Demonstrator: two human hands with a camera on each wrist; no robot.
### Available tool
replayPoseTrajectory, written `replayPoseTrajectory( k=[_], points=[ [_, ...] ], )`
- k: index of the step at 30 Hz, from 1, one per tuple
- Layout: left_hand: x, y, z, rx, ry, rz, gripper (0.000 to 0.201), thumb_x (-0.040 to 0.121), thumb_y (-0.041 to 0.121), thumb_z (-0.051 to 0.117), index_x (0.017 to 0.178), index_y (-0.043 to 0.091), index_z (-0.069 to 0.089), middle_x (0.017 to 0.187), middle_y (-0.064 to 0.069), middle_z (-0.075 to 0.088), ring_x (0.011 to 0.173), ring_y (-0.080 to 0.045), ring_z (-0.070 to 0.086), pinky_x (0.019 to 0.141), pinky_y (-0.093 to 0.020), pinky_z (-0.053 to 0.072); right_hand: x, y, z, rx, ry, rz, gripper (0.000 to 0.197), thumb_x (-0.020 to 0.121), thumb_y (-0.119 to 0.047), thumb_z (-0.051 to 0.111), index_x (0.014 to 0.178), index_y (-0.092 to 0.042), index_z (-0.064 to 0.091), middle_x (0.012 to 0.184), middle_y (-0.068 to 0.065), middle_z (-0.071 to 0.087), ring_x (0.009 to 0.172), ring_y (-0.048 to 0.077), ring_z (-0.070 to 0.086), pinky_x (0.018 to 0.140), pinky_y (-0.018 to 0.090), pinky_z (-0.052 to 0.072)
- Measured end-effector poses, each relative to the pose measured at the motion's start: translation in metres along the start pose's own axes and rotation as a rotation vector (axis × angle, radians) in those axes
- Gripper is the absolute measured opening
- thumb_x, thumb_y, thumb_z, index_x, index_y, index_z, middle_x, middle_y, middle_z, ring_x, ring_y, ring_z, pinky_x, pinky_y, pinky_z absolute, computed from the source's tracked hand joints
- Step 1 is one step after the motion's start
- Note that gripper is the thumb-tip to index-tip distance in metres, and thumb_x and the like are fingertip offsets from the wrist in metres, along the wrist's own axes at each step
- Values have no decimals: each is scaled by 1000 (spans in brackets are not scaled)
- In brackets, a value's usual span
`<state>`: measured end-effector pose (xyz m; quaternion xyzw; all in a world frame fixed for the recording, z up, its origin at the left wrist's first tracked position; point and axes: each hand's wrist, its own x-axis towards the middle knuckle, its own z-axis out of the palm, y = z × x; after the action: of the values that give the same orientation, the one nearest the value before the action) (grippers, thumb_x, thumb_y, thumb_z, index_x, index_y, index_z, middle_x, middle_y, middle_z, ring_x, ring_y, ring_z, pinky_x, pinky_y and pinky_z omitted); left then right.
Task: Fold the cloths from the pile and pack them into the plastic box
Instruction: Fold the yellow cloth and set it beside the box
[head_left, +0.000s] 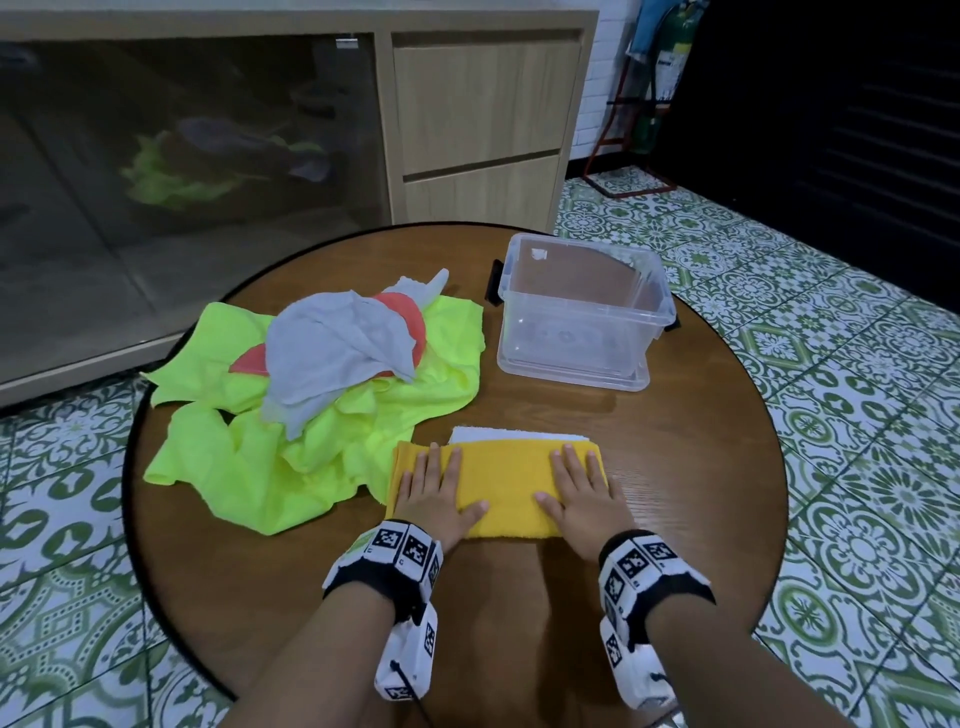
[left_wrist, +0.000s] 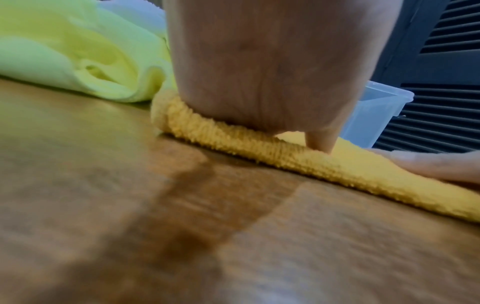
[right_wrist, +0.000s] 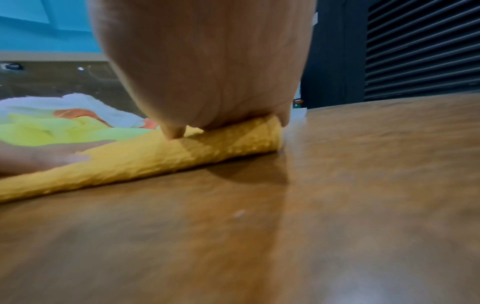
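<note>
A folded yellow cloth (head_left: 506, 483) lies on the round wooden table (head_left: 675, 467) near its front, with a white layer (head_left: 519, 435) showing along its far edge. My left hand (head_left: 436, 493) lies flat on the cloth's left end, fingers straight. On the right end my right hand (head_left: 582, 493) presses flat the same way. The wrist views show each palm on the yellow cloth (left_wrist: 337, 166) (right_wrist: 155, 160). The pile (head_left: 311, 384) of neon yellow-green, grey and red cloths sits at the left. A clear plastic box (head_left: 576, 312) stands empty at the back right.
A wooden cabinet (head_left: 483, 114) with a dark glass front stands behind the table. Green patterned floor tiles (head_left: 857, 364) surround the table. Bare wood lies to the right of the yellow cloth and in front of the box.
</note>
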<state>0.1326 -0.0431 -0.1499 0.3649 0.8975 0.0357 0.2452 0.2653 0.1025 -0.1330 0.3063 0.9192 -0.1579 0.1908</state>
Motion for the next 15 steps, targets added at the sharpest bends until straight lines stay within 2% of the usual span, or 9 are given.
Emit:
replayPoseTrajectory(
  k=[1,2,4,6,7,8,10,13,15],
  points=[
    [1,0,1,10,0,2,82,92,65,23,147,21,-18,155,-6,-23,144,-22,-18,117,-37,-7,-2,4,-5,6,-19,10,69,93,-61,1,150,-23,-12,157,-5,-19,145,20,-17,117,46,-5],
    [2,0,1,16,4,3,87,86,71,17,147,20,-19,155,-7,-23,144,-22,-18,117,-37,-7,-1,9,-10,-11,-4,8,62,99,-51,9,151,-21,-6,158,-6,-12,146,20,-11,117,46,-3],
    [1,1,2,17,6,13,107,62,83,-6,147,19,-21,155,-7,-24,144,-22,-18,116,-37,-8,8,12,-25,-66,121,-7,50,103,-37,18,147,-15,24,156,0,19,143,22,15,116,43,11],
    [1,3,4,18,17,15,138,27,87,-33,146,18,-21,155,-7,-24,144,-23,-18,116,-37,-8,23,8,-46,-70,249,-4,33,101,-14,29,129,-8,47,136,10,45,126,26,40,103,35,30],
    [2,2,5,26,28,11,146,17,81,-42,146,17,-22,155,-7,-23,144,-24,-17,116,-37,-8,32,4,-56,-53,274,-18,31,97,-3,33,122,-5,50,129,12,49,118,27,46,94,33,36],
    [3,2,5,28,40,5,149,13,77,-47,146,17,-21,155,-8,-23,144,-24,-17,116,-37,-8,41,-1,-64,-32,259,-41,32,93,4,34,119,-3,52,125,13,51,113,27,50,87,31,39],
    [2,1,4,22,40,-1,150,11,75,-48,146,16,-21,155,-8,-23,144,-24,-17,116,-37,-8,57,-11,-76,0,144,-90,33,93,2,36,120,-5,53,123,13,52,110,28,54,80,29,41],
    [1,1,4,23,31,6,148,13,75,-49,145,15,-22,155,-8,-23,144,-25,-18,116,-38,-9,73,-22,-83,-44,-50,-115,29,92,-13,50,120,-7,58,122,12,58,109,27,57,84,31,46],
    [1,1,5,11,31,7,143,15,74,-49,141,10,-27,155,-8,-23,144,-25,-18,116,-37,-9,79,-25,-87,-74,-143,-107,27,89,-17,57,112,-4,63,110,11,63,100,26,60,77,30,46]
  ],
)
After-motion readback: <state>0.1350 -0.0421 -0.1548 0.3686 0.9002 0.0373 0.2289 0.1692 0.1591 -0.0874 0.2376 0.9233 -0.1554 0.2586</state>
